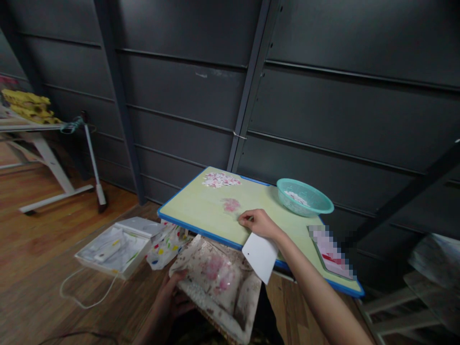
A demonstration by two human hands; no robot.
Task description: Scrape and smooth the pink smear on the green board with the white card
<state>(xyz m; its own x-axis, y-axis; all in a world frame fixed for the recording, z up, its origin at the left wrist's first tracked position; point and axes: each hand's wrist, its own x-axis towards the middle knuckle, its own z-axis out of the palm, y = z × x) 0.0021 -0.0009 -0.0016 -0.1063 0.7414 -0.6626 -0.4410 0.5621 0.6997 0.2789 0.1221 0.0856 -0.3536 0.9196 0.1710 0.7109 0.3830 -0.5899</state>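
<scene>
Grasping a spotted cream piece with pink flowers (215, 273), the left hand (175, 292) is holding it before the blue-edged table (190, 203). Over this table, the right hand (261, 224) is pinching its fingertips (241, 219) near pink flakes (231, 205) — around something or not, I cannot tell. A white card (260, 257) is crossing the table's near edge.

Pale yellow table (194, 206) here, bright blue rim all round! White-and-pink scraps (220, 180) on it, softer pink patch (230, 205) nearby. Mint-green bowl (312, 197), whitish-pink bits (297, 197) inside. Card (261, 256) plain white. Cloth (219, 278) cream, brown speckles, pink blotches! Bag (166, 243) white, dotted red, yellow, blue. Wall (187, 81) dark grey, floor (32, 268) wood-grain brown, box (138, 226) white.
</scene>
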